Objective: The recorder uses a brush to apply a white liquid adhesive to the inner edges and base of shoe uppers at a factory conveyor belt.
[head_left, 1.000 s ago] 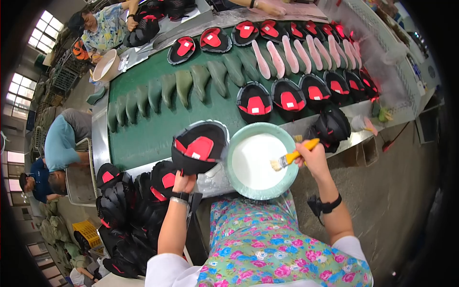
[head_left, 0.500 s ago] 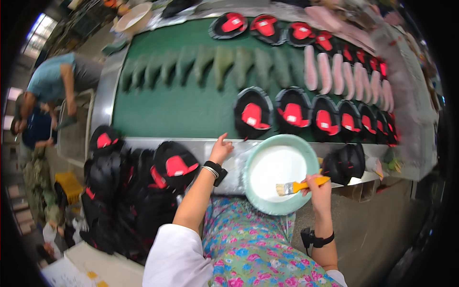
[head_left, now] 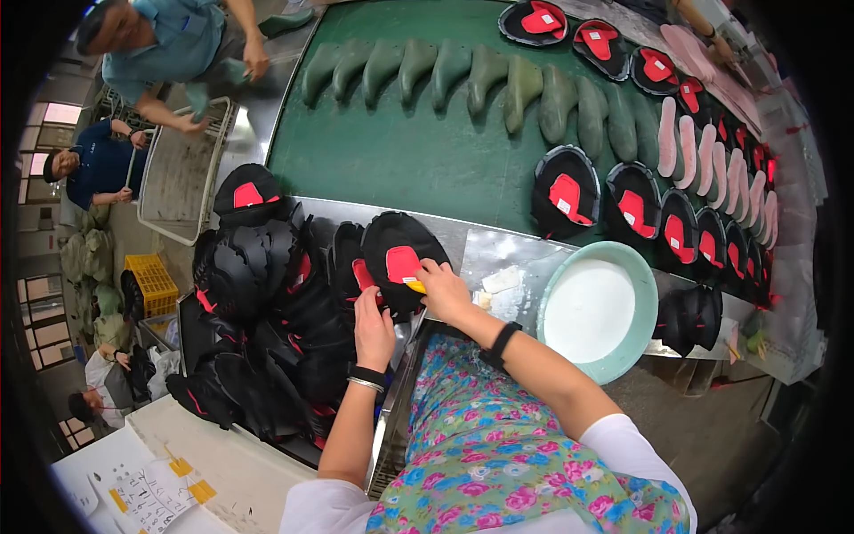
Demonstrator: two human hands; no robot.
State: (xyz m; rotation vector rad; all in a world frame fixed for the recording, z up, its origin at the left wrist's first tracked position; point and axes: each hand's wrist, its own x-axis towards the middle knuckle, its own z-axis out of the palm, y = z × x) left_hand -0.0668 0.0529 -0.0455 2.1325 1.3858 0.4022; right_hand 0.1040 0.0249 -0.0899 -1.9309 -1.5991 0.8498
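Left: yellow slotted crate point(head_left: 158, 289); pale-framed cart point(head_left: 181, 178); navy-clad co-worker point(head_left: 98, 165) beside cart. Lower left: handwritten sheet point(head_left: 153, 494) with orange tape point(head_left: 203, 490).

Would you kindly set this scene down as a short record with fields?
Right hand: holds a yellow handle over a black upper with red lining; right hand
Left hand: at that upper's lower edge
To the right: pale green basin of white liquid
Left: heaped black uppers
Green tabletop: green lasts, pink insoles, more uppers
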